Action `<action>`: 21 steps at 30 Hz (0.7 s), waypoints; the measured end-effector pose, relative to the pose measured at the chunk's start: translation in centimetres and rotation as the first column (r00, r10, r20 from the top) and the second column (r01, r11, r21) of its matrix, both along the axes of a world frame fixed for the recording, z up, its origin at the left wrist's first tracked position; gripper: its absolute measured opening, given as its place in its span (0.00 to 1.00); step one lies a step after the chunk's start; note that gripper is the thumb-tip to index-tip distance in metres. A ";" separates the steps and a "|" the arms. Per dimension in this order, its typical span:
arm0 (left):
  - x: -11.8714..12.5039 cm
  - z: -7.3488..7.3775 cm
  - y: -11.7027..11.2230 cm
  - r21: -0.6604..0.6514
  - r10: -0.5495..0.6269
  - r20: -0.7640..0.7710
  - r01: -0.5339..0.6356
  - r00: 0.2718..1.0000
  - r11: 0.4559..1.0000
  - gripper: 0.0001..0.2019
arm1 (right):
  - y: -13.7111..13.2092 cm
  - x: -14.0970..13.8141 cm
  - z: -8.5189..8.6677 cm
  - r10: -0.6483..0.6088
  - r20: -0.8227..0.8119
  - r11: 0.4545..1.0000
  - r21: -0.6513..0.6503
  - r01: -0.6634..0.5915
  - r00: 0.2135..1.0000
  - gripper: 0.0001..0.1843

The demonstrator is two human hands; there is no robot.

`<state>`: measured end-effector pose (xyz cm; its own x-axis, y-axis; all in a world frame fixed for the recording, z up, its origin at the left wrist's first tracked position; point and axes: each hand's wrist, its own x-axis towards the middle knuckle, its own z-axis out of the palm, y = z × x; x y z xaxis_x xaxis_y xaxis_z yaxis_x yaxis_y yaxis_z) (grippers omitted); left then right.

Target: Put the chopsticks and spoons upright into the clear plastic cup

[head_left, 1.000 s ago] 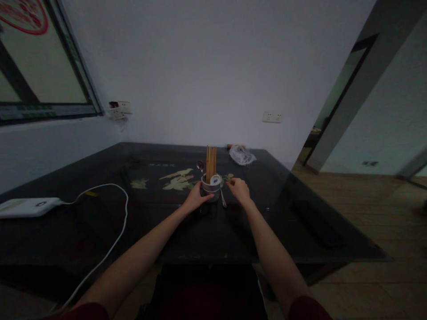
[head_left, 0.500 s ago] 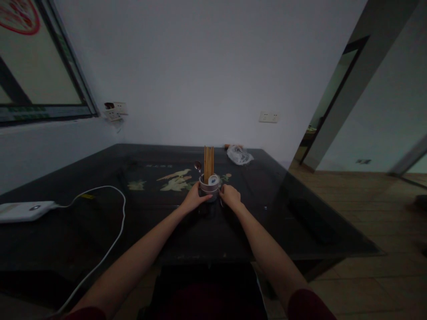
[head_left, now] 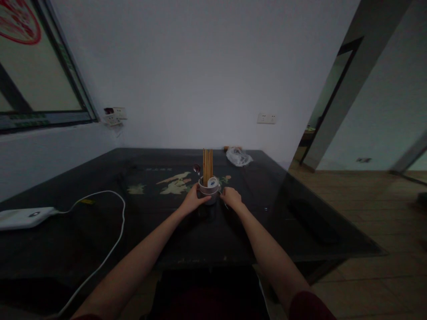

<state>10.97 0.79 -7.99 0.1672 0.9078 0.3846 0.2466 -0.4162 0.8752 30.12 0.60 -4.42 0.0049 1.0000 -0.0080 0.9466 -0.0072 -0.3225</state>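
A round metal cup (head_left: 208,191) stands on the dark table (head_left: 150,231), a little past its middle. Several wooden chopsticks (head_left: 207,162) stand upright in it, beside a white spoon with a blue mark (head_left: 212,181) and a dark spoon head (head_left: 196,168) at its left rim. My left hand (head_left: 193,200) is wrapped round the cup's left side. My right hand (head_left: 231,198) is at the cup's right side, its fingers pinched over a thin metal spoon (head_left: 226,206) that lies on the table.
A crumpled clear plastic bag (head_left: 238,156) lies at the table's far edge. A white device (head_left: 23,217) with a looping white cable (head_left: 116,222) sits at the left. The wall is close behind; wooden floor and a doorway (head_left: 320,115) are on the right.
My right hand came down from above the thin spoon and closed over it beside the cup. My left hand stayed on the cup.
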 end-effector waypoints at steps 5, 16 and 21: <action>-0.3 0.7 -0.1 -0.018 -0.005 0.037 0.006 0.999 1.000 0.35 | 0.5 0.7 0.0 -0.010 -0.038 1.000 -0.008 0.010 0.999 0.11; -0.8 2.6 -1.0 0.027 0.079 -0.019 -0.079 0.997 0.997 0.31 | 0.9 1.8 0.2 -0.034 -0.060 0.998 0.047 0.037 0.998 0.10; -0.9 2.9 -1.1 0.031 0.064 -0.030 -0.064 0.997 0.998 0.34 | 1.2 2.3 0.6 -0.039 -0.072 0.996 0.080 0.044 0.997 0.09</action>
<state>10.11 -0.30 -5.10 0.1213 0.9053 0.4070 0.3003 -0.4243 0.8543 32.44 1.76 -3.79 0.0487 0.9962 0.0717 0.9210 -0.0170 -0.3893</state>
